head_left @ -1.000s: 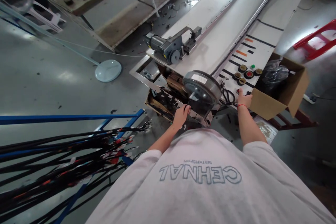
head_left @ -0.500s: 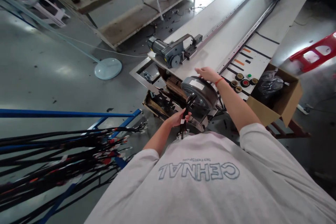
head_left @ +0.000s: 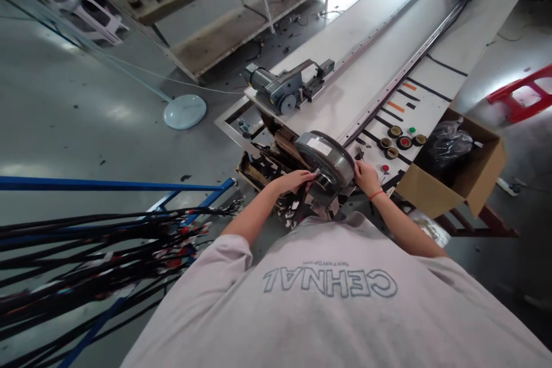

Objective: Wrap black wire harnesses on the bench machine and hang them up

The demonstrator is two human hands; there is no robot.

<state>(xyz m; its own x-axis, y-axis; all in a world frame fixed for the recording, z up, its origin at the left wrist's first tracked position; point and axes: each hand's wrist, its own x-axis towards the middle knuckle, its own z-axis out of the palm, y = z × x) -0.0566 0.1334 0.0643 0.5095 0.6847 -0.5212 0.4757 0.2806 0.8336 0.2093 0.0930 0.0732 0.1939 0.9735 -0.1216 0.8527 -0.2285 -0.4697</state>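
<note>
A grey round drum (head_left: 319,149) with a dark rim and a white label stands at the near end of the long bench. My left hand (head_left: 297,180) is closed by the drum's hub, its fingertips pinched around the black cable bundle (head_left: 303,195), whose end with white connectors hangs below. At the right side of the drum, my right hand (head_left: 365,178) has its fingers curled in by the rim. What those fingers grip, if anything, is hidden.
A motor unit (head_left: 276,89) sits behind the drum. Tape rolls (head_left: 395,131) and a red button (head_left: 385,168) are on the right, beside a cardboard box (head_left: 487,167). Cable bundles (head_left: 142,241) lie over a blue rack (head_left: 107,185) at left.
My right hand has come down from the top of the drum to its right side. My left hand has moved up and slightly right to the hub, with the cable bundle.
</note>
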